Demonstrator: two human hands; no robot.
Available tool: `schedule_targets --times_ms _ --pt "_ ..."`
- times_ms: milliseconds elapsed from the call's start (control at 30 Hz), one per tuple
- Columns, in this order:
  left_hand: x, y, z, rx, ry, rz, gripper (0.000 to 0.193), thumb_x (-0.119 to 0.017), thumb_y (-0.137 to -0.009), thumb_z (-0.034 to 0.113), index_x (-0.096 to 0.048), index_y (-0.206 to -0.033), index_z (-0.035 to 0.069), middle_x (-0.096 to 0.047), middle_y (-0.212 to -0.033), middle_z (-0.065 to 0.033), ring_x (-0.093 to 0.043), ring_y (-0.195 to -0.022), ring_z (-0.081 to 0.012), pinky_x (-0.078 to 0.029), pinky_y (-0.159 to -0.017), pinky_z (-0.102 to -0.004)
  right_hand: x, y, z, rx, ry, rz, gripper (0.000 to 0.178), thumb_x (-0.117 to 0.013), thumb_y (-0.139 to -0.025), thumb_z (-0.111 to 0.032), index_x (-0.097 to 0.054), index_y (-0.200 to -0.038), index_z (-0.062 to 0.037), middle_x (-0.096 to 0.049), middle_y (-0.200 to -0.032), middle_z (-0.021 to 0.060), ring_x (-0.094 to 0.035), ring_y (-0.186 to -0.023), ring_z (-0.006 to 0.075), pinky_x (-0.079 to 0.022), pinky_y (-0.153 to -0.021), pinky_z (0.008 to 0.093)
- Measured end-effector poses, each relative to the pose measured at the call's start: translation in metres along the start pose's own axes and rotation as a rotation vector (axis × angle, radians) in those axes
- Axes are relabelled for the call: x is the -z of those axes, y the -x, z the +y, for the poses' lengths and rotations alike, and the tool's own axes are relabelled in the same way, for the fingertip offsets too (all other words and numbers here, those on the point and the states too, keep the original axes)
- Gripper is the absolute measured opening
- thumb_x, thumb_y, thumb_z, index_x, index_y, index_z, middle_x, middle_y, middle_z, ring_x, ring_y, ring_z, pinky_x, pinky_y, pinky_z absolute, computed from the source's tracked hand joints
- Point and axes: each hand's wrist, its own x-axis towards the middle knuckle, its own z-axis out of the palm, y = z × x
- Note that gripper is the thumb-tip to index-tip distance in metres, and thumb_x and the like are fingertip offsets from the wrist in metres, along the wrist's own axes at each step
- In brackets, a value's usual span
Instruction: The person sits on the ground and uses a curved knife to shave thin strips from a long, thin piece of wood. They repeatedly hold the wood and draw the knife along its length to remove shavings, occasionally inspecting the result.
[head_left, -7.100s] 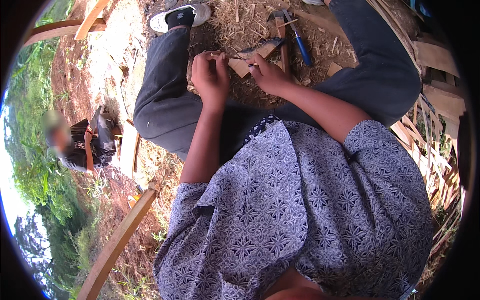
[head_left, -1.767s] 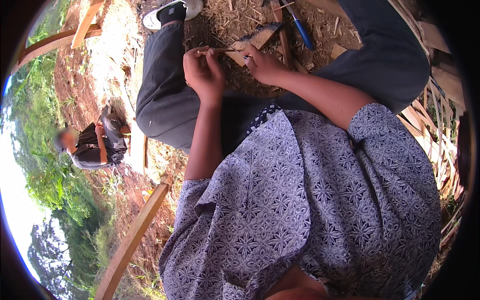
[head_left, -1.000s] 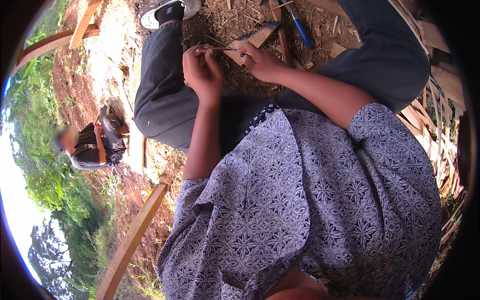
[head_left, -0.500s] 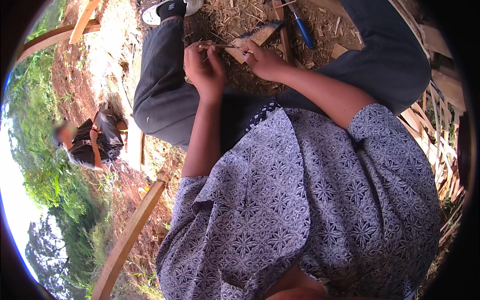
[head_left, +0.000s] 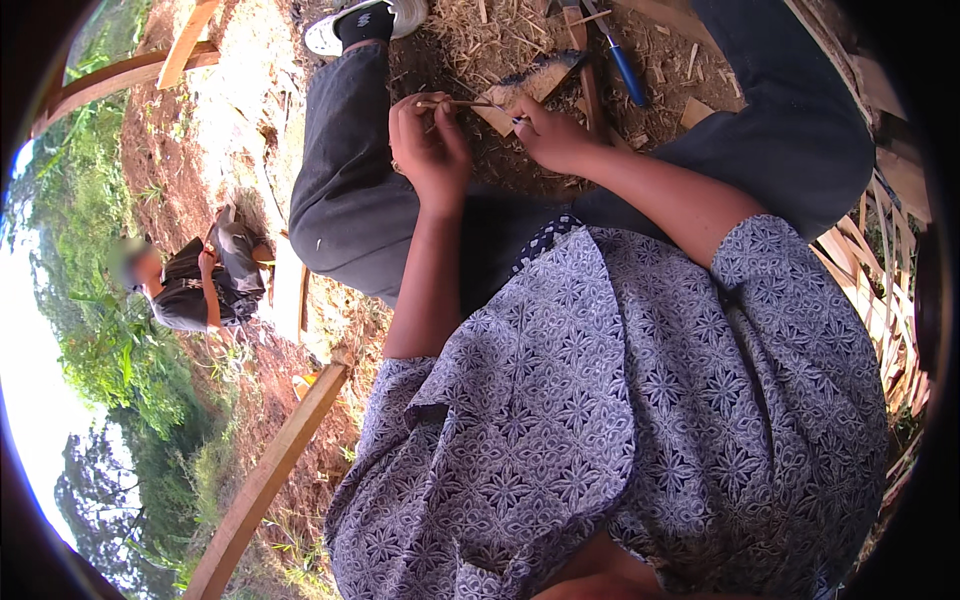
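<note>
Between my two hands, in front of my lap, is a thin wooden stick (head_left: pixel 455 103). My left hand (head_left: pixel 430 155) grips it with the fingertips, palm partly turned up. My right hand (head_left: pixel 552 137) is closed around what looks like a small knife (head_left: pixel 499 107), its narrow blade against the stick's right end; the fingers hide most of its handle. Just beyond the hands lies a flat wood piece (head_left: pixel 545 82) with a dark, charred-looking edge. To its right are a wooden tool handle (head_left: pixel 592 95) and a blue-handled tool (head_left: pixel 627 75).
Wood chips and shavings (head_left: pixel 470 45) cover the ground between my bent legs. Split strips (head_left: pixel 880 290) are piled at the right. A wooden beam (head_left: pixel 270 470) slants up at the lower left. Further left, another person (head_left: pixel 205 275) sits on the bare soil.
The whole view has shifted slightly, so everything sits further right. Both hands keep their holds, and the blade still meets the stick; my left fingers look a little more spread.
</note>
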Motion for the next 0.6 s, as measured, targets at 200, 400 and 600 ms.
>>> schedule_targets --times_ms 200,400,600 --pt "-0.001 -0.001 0.006 0.021 -0.033 0.012 0.004 -0.063 -0.094 0.001 -0.06 -0.092 0.002 -0.066 -0.094 -0.012 -0.065 -0.088 -0.0285 -0.052 -0.08 -0.0372 -0.002 -0.008 0.012 -0.103 -0.019 -0.038 0.031 -0.047 -0.103 -0.028 -0.048 -0.131 -0.0139 -0.07 -0.109 0.02 -0.067 -0.104 0.0406 -0.05 -0.088 0.052" --pt "0.002 -0.001 0.003 -0.053 -0.116 -0.023 0.005 -0.061 -0.092 -0.006 -0.059 -0.095 -0.002 -0.062 -0.1 -0.0148 -0.066 -0.087 -0.0249 -0.058 -0.072 -0.0333 -0.007 -0.003 0.019 0.013 -0.057 -0.006 0.03 -0.047 -0.103 -0.028 -0.049 -0.13 -0.0148 -0.07 -0.11 0.0212 -0.067 -0.103 0.043 -0.05 -0.089 0.0528" --pt "0.0 -0.002 0.002 -0.058 -0.063 -0.021 0.008 -0.062 -0.091 -0.006 -0.059 -0.096 -0.001 -0.063 -0.096 -0.0147 -0.065 -0.087 -0.0282 -0.055 -0.072 -0.0352 0.016 0.012 -0.025 0.064 -0.1 -0.007 0.034 -0.048 -0.104 -0.026 -0.048 -0.134 -0.012 -0.071 -0.106 0.0214 -0.07 -0.1 0.0389 -0.052 -0.086 0.05"
